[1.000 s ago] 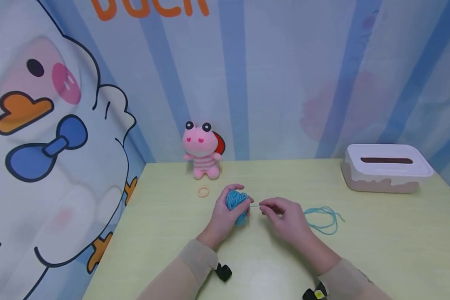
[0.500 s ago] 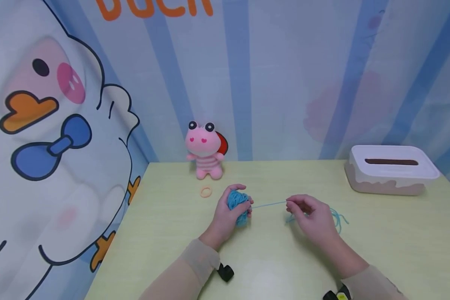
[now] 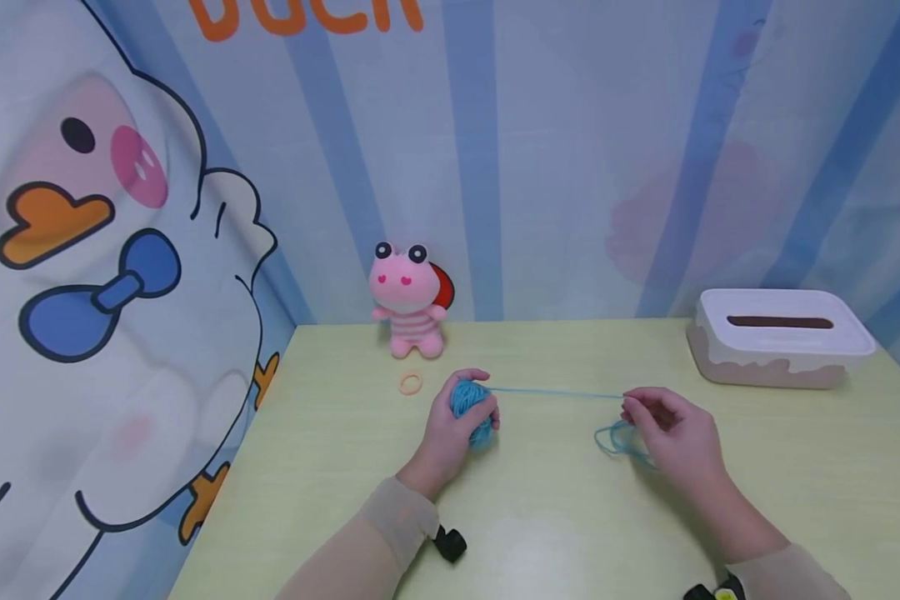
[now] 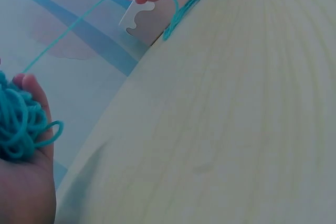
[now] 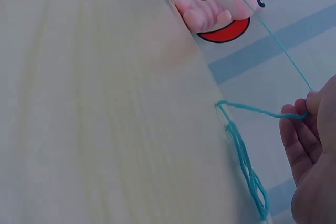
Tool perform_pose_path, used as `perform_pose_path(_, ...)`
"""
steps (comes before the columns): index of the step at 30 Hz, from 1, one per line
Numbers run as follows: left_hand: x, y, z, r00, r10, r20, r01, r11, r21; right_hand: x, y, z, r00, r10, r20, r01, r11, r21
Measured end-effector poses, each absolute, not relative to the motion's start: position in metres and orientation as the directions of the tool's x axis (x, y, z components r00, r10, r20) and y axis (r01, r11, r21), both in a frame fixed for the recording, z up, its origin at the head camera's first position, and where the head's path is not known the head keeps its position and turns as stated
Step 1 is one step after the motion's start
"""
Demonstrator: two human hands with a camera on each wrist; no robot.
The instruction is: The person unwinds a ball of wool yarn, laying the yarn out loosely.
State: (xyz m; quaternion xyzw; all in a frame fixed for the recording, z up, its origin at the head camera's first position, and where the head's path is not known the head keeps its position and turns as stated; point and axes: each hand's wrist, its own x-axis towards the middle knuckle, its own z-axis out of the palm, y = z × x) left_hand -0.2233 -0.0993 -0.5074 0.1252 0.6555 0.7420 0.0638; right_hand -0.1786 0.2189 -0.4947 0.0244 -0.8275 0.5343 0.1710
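In the head view my left hand [image 3: 450, 425] grips a ball of blue yarn [image 3: 468, 402] above the table, fingers and thumb curled round it. A loop of yarn sticks out from the ball [image 4: 21, 121] in the left wrist view. From the ball a taut strand [image 3: 555, 392] runs rightward to my right hand [image 3: 678, 433], which pinches it between thumb and fingertips. Past that pinch the yarn hangs slack [image 5: 257, 109] to a loose pile of yarn [image 5: 244, 163] on the table. In the head view my right hand partly hides this pile.
A pink plush toy [image 3: 407, 304] stands at the back of the table [image 3: 540, 500], with a small peach ring [image 3: 411, 382] in front of it. A white and brown tissue box [image 3: 783, 337] sits at the back right. Behind hangs a blue striped cloth [image 3: 555, 167].
My right hand has moved rightward away from the ball, drawing out a longer strand. My left hand stays nearly in place, still gripping the ball.
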Motion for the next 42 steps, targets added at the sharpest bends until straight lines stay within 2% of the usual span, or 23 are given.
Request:
perform_pose_path(7, -0.223, -0.099, -0.506, -0.963, 0.253, 0.097, 0.061, -0.146, 0.987, -0.180, 0.236, -0.495, -0.934, 0.187, 0.306, -0.204, 0.423, -0.883)
perform_pose_path(15, -0.225, -0.095, -0.506, -0.972, 0.220, 0.079, 0.025, -0.236, 0.971, -0.180, 0.255, -0.499, -0.936, 0.237, 0.261, -0.128, 0.459, -0.879)
perform_pose_path(22, -0.226, -0.095, -0.508, -0.979, 0.186, 0.082, 0.042, -0.213, 0.976, -0.178, 0.266, -0.498, -0.929, 0.277, 0.247, -0.104, 0.444, -0.890)
perform_pose_path(35, -0.225, -0.097, -0.508, -0.981, 0.161, 0.107, 0.069, -0.224, 0.972, -0.176, 0.273, -0.502, -0.937, 0.291, 0.194, 0.034, 0.627, -0.778)
perform_pose_path(42, -0.225, -0.097, -0.509, -0.977, 0.191, 0.098, 0.050, -0.240, 0.969, -0.176, 0.270, -0.504, -0.947, 0.267, 0.178, 0.049, 0.667, -0.744)
